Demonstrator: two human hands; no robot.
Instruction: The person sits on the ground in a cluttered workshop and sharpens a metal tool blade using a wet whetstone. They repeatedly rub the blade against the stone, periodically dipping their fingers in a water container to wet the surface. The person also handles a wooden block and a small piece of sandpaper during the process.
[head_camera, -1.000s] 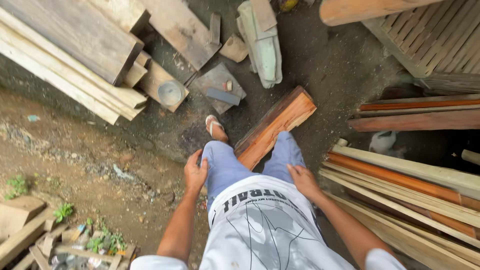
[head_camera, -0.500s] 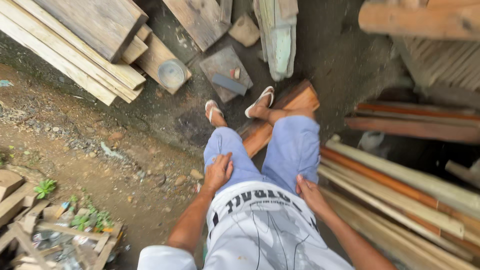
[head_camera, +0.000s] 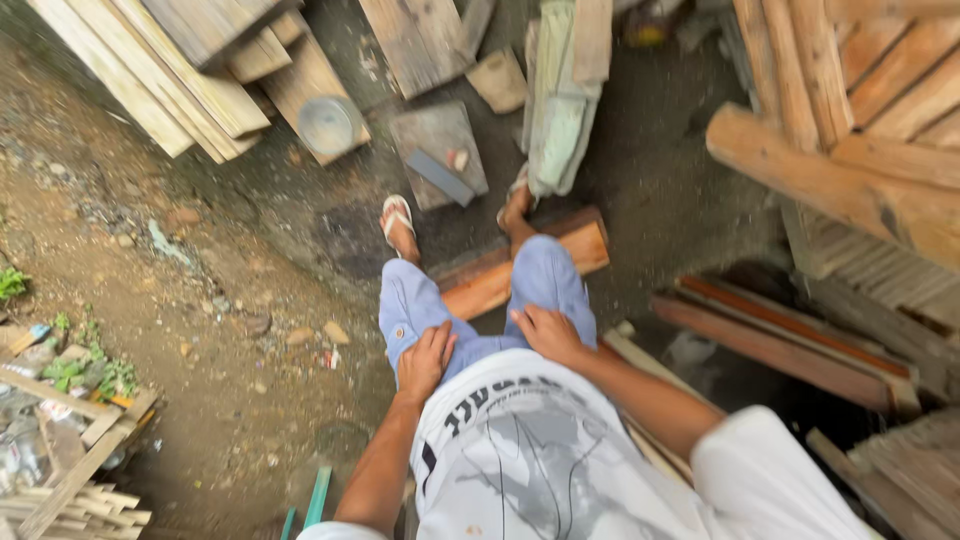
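Observation:
I look down at my own body: a white printed shirt, light blue shorts and sandalled feet. My left hand (head_camera: 425, 362) rests flat on my left thigh, holding nothing. My right hand (head_camera: 546, 333) lies on my right thigh, also holding nothing. A reddish wooden plank (head_camera: 480, 285) lies on the dark ground between and under my legs. My left foot (head_camera: 398, 226) stands on the ground, and my right foot (head_camera: 516, 206) is beside the plank's far end.
Pale planks (head_camera: 150, 80) are stacked at the upper left. A grey block (head_camera: 438, 155) and a round lid (head_camera: 328, 124) lie ahead of my feet. Heavy timber beams (head_camera: 850, 170) fill the right. Dirt ground with stones and scrap wood (head_camera: 70, 450) lies to the left.
The view has swung right and closer. My right foot came forward beside the plank. Both hands stayed on my thighs.

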